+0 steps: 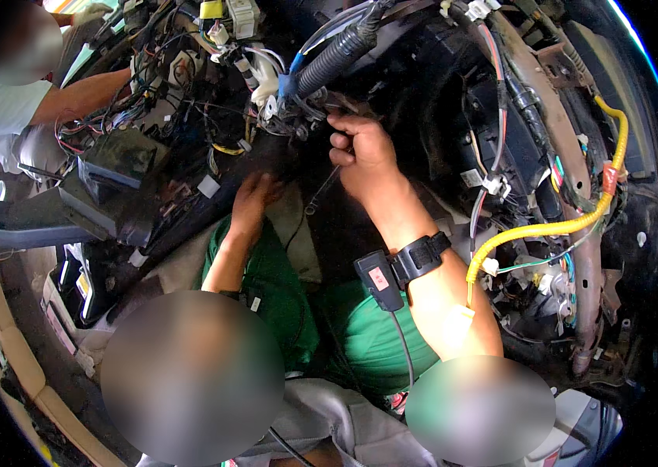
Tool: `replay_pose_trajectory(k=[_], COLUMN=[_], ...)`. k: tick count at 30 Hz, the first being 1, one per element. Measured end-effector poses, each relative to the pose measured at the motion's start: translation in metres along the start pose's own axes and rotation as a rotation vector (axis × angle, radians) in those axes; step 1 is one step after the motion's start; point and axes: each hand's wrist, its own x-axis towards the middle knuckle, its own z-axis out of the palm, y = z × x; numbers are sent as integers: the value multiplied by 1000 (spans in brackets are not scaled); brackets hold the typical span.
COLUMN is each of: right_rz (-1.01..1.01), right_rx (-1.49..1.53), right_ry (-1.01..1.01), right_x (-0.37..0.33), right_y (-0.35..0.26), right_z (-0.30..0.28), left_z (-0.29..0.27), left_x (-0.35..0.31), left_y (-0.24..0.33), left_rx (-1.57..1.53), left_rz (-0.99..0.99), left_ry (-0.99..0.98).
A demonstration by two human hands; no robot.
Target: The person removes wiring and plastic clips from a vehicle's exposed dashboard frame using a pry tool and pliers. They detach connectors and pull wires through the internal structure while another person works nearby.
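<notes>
Black wrist strap (416,257) | right hand (360,152) clenched on slim metal wrench (321,191) | left hand (253,198) loosely open, apart

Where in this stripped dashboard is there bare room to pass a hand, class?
A dark gap lies between the right hand and the yellow conduit. A smaller patch sits beside the left hand, under the wrench. Wiring crowds the upper left.
</notes>
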Motion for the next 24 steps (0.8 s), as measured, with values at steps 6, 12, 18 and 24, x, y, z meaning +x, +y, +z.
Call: replay_pose_trajectory(k=[6, 12, 18, 24], right_rz=[61, -7, 28, 64], right_rx=[5, -4, 17, -78], right_ry=[34, -30, -22, 99], right_x=[-10, -2, -3, -5], right_y=[2, -7, 1, -3], right_z=[-4, 2, 1, 9], left_z=[-1, 7, 6, 37], left_x=[0, -1, -9, -60], left_y=[2, 2, 5, 78], left_rx=[53, 414, 586, 280], left_rz=[104, 183, 272, 358], left_ry=[-22, -4, 45, 40])
